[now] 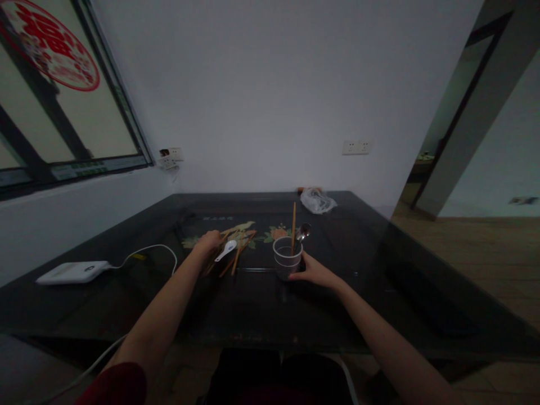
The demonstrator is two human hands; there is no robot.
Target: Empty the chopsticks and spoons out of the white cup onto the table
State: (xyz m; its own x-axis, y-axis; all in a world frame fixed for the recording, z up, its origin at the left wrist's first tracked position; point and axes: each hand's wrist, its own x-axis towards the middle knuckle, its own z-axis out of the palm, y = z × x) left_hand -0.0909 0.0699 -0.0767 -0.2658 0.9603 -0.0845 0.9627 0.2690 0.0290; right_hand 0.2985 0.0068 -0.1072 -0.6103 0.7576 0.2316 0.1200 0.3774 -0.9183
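A clear plastic cup point(287, 260) stands near the middle of the dark glass table point(379, 270). One wooden chopstick point(293, 225) and a metal spoon point(304, 232) stand upright in it. My right hand point(314, 272) rests against the cup's right side, fingers curled round it. To the left lies a loose pile of wooden chopsticks point(236, 250) with a white spoon point(226, 250) on top. My left hand point(207, 243) is on the left end of that pile, fingers bent onto the chopsticks; what it grips is hard to make out in the dim light.
A white flat device point(71, 272) with a white cable point(156, 250) lies at the table's left edge. A crumpled clear plastic bag point(317, 201) sits at the far side by the wall. A window is at the left, an open doorway at the right.
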